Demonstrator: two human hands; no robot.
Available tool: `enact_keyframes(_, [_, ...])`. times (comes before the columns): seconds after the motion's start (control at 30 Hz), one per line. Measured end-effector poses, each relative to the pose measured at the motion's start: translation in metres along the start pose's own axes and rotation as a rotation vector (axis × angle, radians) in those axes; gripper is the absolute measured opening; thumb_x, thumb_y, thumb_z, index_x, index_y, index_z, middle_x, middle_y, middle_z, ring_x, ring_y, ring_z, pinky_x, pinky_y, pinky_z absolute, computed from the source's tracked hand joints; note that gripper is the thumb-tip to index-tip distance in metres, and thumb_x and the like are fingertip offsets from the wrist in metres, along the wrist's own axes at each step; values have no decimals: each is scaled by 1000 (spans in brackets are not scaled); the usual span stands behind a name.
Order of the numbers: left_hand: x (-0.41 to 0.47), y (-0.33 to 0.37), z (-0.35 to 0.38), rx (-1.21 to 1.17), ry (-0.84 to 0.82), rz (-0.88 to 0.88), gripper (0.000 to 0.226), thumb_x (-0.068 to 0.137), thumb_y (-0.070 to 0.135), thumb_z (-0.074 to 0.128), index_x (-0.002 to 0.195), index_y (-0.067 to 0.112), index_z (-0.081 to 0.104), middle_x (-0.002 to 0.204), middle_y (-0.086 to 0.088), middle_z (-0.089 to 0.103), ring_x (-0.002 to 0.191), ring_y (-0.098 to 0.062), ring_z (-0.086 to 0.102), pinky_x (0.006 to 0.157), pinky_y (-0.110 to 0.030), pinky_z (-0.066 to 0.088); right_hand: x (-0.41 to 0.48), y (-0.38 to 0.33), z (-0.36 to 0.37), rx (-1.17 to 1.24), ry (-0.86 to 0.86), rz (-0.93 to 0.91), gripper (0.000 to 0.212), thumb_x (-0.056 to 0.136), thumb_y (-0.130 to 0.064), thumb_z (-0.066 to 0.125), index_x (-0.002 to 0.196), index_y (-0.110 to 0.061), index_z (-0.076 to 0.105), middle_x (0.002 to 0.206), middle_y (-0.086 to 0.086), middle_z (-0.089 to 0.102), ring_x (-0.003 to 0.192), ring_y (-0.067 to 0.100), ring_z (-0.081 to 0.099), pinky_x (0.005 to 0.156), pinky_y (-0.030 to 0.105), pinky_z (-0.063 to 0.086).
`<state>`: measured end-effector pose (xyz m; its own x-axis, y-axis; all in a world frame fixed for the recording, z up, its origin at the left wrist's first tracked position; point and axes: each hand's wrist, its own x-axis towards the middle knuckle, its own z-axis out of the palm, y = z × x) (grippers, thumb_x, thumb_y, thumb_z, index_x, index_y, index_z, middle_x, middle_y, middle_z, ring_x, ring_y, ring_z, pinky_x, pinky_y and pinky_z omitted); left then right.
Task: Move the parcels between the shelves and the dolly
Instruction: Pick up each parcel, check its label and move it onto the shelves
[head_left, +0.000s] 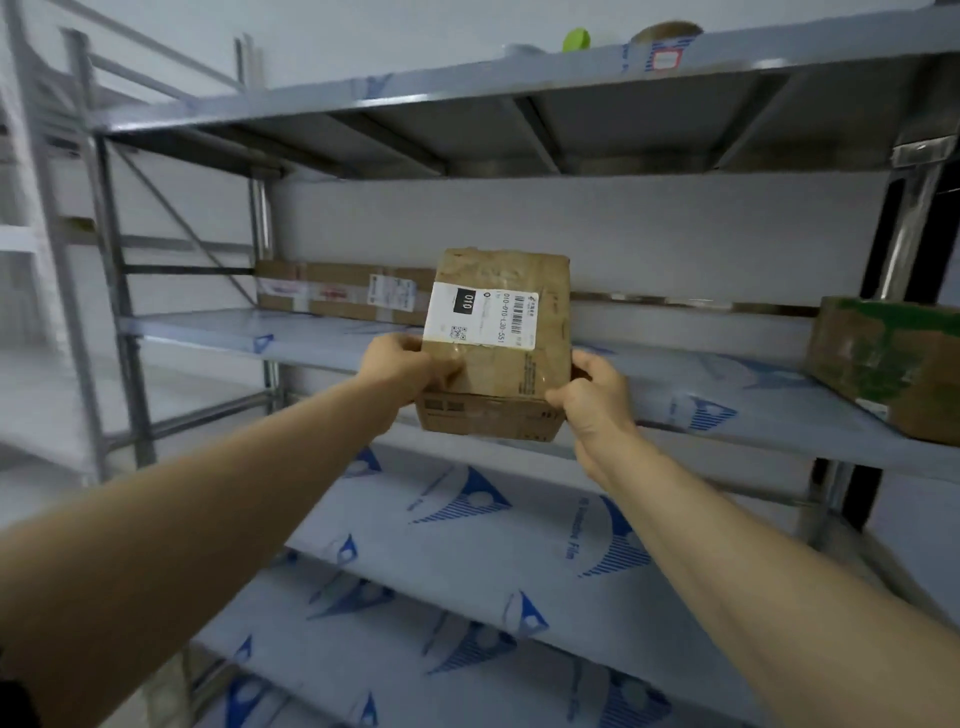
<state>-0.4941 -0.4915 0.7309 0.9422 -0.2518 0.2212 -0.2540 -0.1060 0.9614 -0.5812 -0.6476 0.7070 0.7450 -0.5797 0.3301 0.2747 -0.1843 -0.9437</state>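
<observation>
A brown cardboard parcel (498, 343) with a white shipping label sits in both my hands at the front edge of the middle shelf (322, 338). My left hand (400, 366) grips its left side, thumb on top. My right hand (592, 395) grips its right lower corner. The parcel is tilted, its label face turned toward me. Its near end hangs out past the shelf edge. The dolly is out of sight.
A long flat carton (343, 291) lies at the back left of the same shelf. A green-printed box (893, 364) stands at the right end. Film-covered lower shelves (493, 545) lie below, and small items sit on the top shelf (519, 73). Another rack stands left.
</observation>
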Motion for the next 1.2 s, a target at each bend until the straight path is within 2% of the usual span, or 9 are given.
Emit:
enact_keyframes(0.1, [-11,-22,-77,53,110,-30,19,81,13,75,96,11,64,90,-7,70,71,-15,65,64,-25,54,-16,10,74,46,-117,27,43,79,17,48,105,-16,59,96,-3,65,98,17,60,82,31,51])
enact_keyframes(0.23, [-28,-62,-179,72,238,-92,33,78,9,77,108,5,64,98,-11,70,87,-23,68,84,-36,57,-47,32,175,99,-261,100,50,78,19,50,120,-7,53,103,2,65,98,18,59,79,28,51])
enact_keyframes(0.4, [-54,-125,-307,155,396,-149,24,77,10,77,100,10,69,89,-3,70,79,-16,65,78,-27,55,-93,63,314,107,-479,198,61,81,20,52,136,-5,44,126,10,58,108,19,55,92,34,50])
enact_keyframes(0.53, [-71,-172,-408,171,494,-192,34,80,6,74,113,10,66,95,-6,69,64,-4,60,55,-15,50,-141,91,431,109,-641,258,54,79,25,47,120,-8,57,108,6,64,103,23,61,80,31,54])
enact_keyframes(0.6, [-78,-194,-455,172,526,-239,42,80,9,74,119,17,62,95,-4,68,53,-2,52,46,-21,49,-167,107,487,106,-688,306,55,78,26,46,119,-7,58,111,10,65,103,25,62,82,35,54])
enact_keyframes(0.67, [-83,-216,-498,141,535,-296,48,80,10,75,123,25,59,94,1,65,57,-6,50,35,-15,40,-191,121,537,102,-722,368,54,77,27,48,119,-5,57,112,12,64,100,26,61,86,40,54])
enact_keyframes(0.83, [-78,-268,-587,27,575,-399,55,79,4,75,126,26,57,91,5,64,69,-13,64,43,-19,49,-227,154,637,97,-790,512,49,75,24,55,112,-9,57,97,12,66,94,30,63,85,43,55])
enact_keyframes(1.1, [-24,-339,-686,6,674,-552,51,82,3,72,123,26,56,86,6,60,67,-12,60,40,-21,51,-201,208,775,102,-885,600,13,77,-2,69,89,-8,70,90,10,73,87,26,69,90,41,54])
enact_keyframes(1.2, [13,-367,-723,21,703,-587,49,81,5,73,123,23,57,92,4,61,73,-15,62,45,-25,53,-172,228,832,157,-916,639,39,84,-2,67,120,-3,54,83,2,63,78,19,64,90,38,53])
